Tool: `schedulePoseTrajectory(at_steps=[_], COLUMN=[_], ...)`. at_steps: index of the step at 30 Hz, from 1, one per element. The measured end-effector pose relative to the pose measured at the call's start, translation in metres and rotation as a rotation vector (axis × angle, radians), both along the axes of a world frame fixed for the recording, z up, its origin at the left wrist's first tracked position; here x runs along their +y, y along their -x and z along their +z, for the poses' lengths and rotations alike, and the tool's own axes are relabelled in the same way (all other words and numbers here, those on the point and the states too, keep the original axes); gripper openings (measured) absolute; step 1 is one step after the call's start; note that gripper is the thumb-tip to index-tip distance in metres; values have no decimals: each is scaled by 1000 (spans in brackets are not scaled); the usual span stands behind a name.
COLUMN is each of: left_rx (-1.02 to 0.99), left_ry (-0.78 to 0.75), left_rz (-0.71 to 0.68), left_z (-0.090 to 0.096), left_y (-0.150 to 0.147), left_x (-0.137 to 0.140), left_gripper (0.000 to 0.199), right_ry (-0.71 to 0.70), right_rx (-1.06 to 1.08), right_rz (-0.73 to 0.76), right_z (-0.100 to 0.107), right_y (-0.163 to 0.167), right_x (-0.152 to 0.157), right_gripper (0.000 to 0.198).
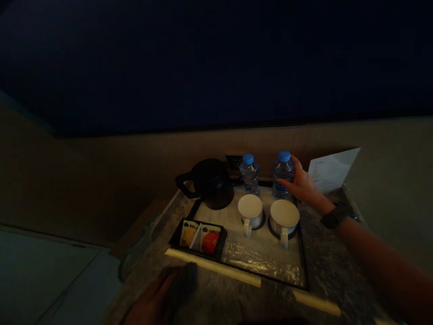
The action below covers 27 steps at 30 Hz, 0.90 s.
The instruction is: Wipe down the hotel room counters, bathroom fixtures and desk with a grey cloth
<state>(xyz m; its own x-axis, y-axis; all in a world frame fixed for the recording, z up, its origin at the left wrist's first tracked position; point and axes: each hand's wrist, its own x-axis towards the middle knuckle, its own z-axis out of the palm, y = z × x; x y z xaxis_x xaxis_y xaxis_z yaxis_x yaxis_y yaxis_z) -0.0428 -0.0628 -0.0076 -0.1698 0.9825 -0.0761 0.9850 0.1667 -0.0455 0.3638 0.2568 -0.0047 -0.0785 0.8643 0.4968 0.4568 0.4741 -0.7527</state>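
Note:
My right hand [304, 185], with a dark watch on its wrist, is closed around a clear water bottle [280, 174] with a blue cap. The bottle stands upright at the tray's back right. A second blue-capped water bottle [249, 176] is to its left. In front stand two white mugs, the left mug [249, 208] and the right mug [283, 216], each on a dark coaster. My left hand [152, 300] is low at the front, in deep shadow. Its fingers are round a dark object [186, 282] that I cannot make out.
A black kettle [216, 185] stands at the back left of the tray [213, 214]. A black box [221, 243] holds yellow and red sachets. Clear plastic wrap [257, 262] lies at the tray's front. Yellow tape [216, 269] runs along the table. A white card [333, 169] leans against the wall.

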Motion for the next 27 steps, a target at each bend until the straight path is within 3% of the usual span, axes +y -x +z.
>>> schedulePoseTrajectory(at_steps=[4,8,12,14,16,20,24,27], left_rx=[52,71,74,86,52,-73,-122,-117], left_ry=[-137,-133,16,-29,-177,-402,-522,-480], left_rz=[38,80,57,48,-21,-303,-501,-564], left_z=[-8,-4,22,47,75,117,122,112], left_y=[-12,-16,-14,-17,-28,-82,-147,-176], left_x=[-3,1,10,22,45,121,210,260], left_gripper=[61,61,70,67,60,54,70,89], right_ry=[-43,-44,15,6,-90,-310,-314,-268], right_rx=[22,19,-3,3,20,69,11,-111], right_rz=[-35,-65,-29,-33,-63,-149,-136,-114], right_z=[0,-3,-4,0,8,25,12,-18], right_y=[-2,-5,-6,-5,-5,-6,-9,-7], right_x=[2,7,9,5,-6,-50,-98,-118], right_gripper=[81,81,91,98,96,67,43,54])
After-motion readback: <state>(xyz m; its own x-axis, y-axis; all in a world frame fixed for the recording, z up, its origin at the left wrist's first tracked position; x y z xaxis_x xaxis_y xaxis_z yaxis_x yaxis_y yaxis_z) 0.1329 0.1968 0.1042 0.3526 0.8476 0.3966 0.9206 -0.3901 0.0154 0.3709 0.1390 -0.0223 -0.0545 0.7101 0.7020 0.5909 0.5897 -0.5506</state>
